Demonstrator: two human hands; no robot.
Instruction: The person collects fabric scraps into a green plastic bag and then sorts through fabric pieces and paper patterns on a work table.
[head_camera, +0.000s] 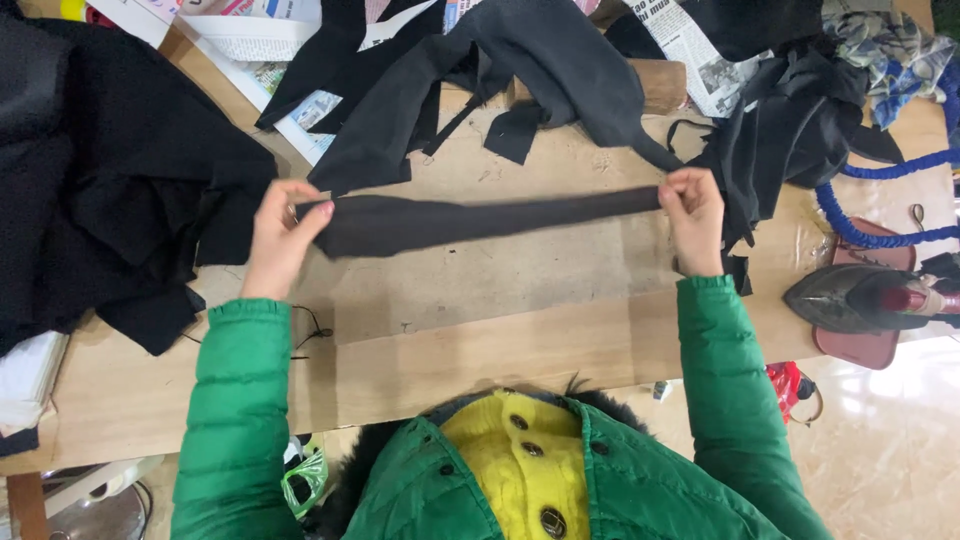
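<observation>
The left hand (278, 235) pinched the wider end of a long black fabric strip (480, 218), fingers pressed together over the cloth. The right hand (692, 215) pinched the narrower end, fingers closed on it. The strip was held stretched between the 2 hands, just above the wooden worktable (480, 330), and ran nearly level from left to right. A pile of black cloth (100, 190) lay to the left of the left hand, and further black cut pieces (520, 70) lay beyond the strip. An electric iron (860, 298) rested on a reddish pad at the right table edge, beside a blue cord (860, 232). Both sleeves were green (235, 400).
</observation>
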